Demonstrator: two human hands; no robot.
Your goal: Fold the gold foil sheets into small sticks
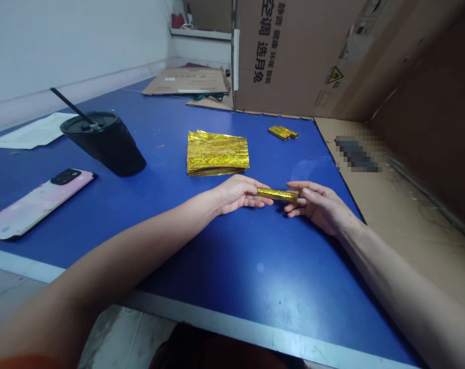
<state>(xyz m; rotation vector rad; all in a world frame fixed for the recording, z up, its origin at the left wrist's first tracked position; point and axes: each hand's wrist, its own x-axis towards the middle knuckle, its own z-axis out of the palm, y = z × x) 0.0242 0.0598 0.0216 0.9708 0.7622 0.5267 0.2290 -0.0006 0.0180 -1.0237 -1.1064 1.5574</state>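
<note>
A narrow roll of shiny gold foil paper (276, 194) is held just above the blue table. My left hand (243, 193) pinches its left end between thumb and fingers. At the right end, my right hand (313, 204) has its fingers spread around the tip of the roll; whether they touch it I cannot tell. Beyond my left hand lies a stack of flat gold foil sheets (217, 152). Farther back to the right, a few short folded gold foil pieces (283, 132) lie close together.
On the left stand a black tumbler with a straw (104, 143) and, nearer, a phone in a pastel case (40, 202). White paper (33, 130) lies behind them. Flattened cardboard (186, 81) rests at the back. A large cardboard box (290, 61) borders the blue table (225, 266).
</note>
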